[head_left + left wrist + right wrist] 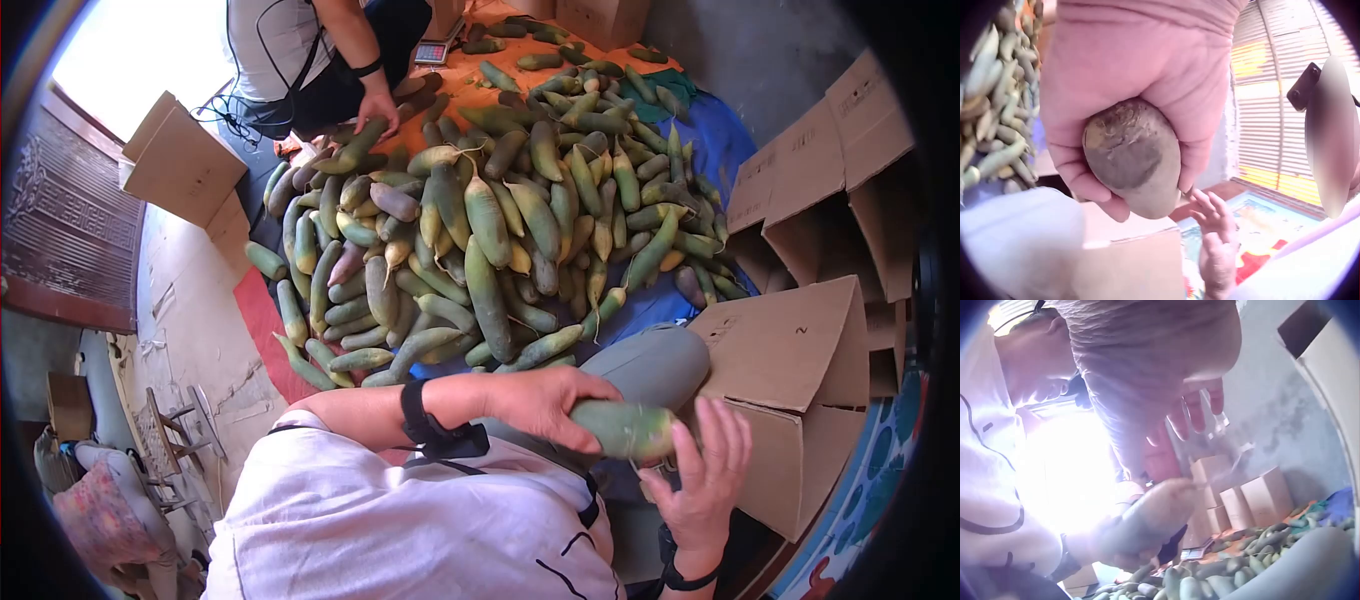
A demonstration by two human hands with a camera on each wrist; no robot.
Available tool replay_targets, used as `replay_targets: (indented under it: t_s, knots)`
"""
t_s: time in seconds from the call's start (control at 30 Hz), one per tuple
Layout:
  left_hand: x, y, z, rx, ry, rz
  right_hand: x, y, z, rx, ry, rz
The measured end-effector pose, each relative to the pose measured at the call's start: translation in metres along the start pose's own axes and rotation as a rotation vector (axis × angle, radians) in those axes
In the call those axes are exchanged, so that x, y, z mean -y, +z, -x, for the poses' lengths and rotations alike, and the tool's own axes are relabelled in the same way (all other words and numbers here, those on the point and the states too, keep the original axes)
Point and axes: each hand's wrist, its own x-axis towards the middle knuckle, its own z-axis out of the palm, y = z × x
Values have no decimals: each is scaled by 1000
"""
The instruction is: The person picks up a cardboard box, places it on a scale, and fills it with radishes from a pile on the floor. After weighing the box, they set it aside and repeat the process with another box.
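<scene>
My left hand (548,405) grips a green radish (622,430) by its blunt end, above my lap. The left wrist view shows its thumb and fingers (1082,181) curled round the radish (1132,159), whose browned cut end faces the wrist. Beside the other end is my right hand (708,470), fingers spread and fairly straight, fingertips close to the tip. In the right wrist view the right hand (1166,369) has nothing in its grasp, and the held radish (1163,512) lies below it. A large pile of radishes (487,220) spreads in front of me.
Across the pile another person's hand (377,108) holds a radish. Open cardboard boxes (775,330) stand to my right, and another box (185,155) is at far left. A small scale (431,53) sits behind the pile on an orange sheet (460,90).
</scene>
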Motion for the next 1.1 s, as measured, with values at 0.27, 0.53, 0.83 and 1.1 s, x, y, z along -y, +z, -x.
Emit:
replay_targets:
  t_s: [0.27,0.53,0.83,1.1]
  knots:
    - [5,-18,10,2,15,263,-21,6,62,-12,358,-114]
    - [182,-120,139,-1031,-569,-373,-145,-59,145,-330,1063,48]
    - [261,-103,204,-1009,-1095,-648,-210,-24,153,187,1120,-297]
    - [291,-114,171,-1031,-1210,-593,-178,-14,101,200,1426,-857]
